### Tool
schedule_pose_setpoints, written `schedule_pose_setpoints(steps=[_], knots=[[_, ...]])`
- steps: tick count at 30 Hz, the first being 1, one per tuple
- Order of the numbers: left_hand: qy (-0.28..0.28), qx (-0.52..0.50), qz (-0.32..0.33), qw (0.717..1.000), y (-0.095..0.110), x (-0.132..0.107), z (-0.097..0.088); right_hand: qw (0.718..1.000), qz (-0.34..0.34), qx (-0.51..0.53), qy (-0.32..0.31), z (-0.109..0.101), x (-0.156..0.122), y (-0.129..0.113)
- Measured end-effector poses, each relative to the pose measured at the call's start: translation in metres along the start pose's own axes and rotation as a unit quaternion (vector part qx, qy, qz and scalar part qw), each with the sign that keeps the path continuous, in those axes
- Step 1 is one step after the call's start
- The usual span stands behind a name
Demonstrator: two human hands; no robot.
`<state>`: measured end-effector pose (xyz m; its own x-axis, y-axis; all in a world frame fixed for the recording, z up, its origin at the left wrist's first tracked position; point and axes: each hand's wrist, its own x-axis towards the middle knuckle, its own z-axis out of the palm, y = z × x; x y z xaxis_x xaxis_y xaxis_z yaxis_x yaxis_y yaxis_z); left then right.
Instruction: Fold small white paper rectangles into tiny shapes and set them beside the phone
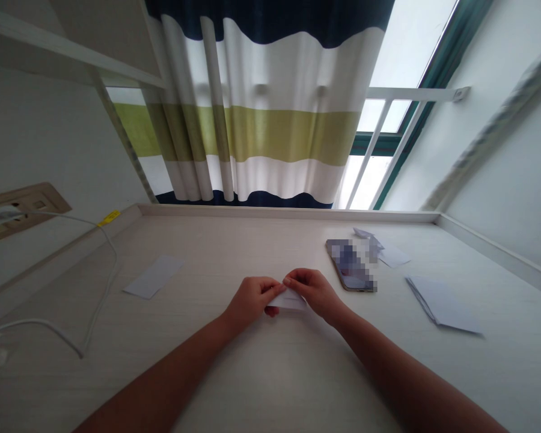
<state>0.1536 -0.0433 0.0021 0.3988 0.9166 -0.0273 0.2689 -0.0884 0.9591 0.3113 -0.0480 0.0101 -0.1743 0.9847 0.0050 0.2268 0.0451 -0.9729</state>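
Between my two hands is a small piece of white paper (288, 299), which looks folded. My left hand (253, 297) pinches its left side, thumb on top and fingertips showing underneath. At the paper's upper right edge, the thumb and fingers of my right hand (314, 290) are pressed together on it. The two thumbs nearly meet at the top of the paper. Part of the sheet is covered by my fingers. Just right of my right hand lies a phone (348, 264), its screen partly blurred out.
A stack of white paper (446, 304) lies at right. Folded paper pieces (370, 239) and a flat sheet (394, 255) sit behind the phone. Another sheet (154, 276) lies at left. A white cable (115, 252) runs from a wall socket (31, 204). A raised rim (275, 213) borders the table.
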Motion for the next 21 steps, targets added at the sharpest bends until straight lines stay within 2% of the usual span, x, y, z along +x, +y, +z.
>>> schedule_pose_setpoints(steps=[10,15,18,21], knots=[[-0.009,0.040,0.006,0.999,-0.0003,-0.0008,0.0005,0.998,0.022,0.059,0.008,-0.0028,-0.0007,-0.0018],[0.019,0.089,0.011,0.996,-0.0041,-0.0010,-0.0014,0.997,0.019,0.076,0.007,-0.0024,0.0010,0.0009],[0.010,0.060,0.002,0.998,-0.0043,-0.0005,-0.0008,0.997,0.018,0.076,0.006,-0.0022,0.0005,0.0003],[-0.037,-0.018,-0.012,0.999,-0.0042,0.0018,0.0012,0.998,0.013,0.063,0.001,-0.0016,-0.0006,-0.0019]])
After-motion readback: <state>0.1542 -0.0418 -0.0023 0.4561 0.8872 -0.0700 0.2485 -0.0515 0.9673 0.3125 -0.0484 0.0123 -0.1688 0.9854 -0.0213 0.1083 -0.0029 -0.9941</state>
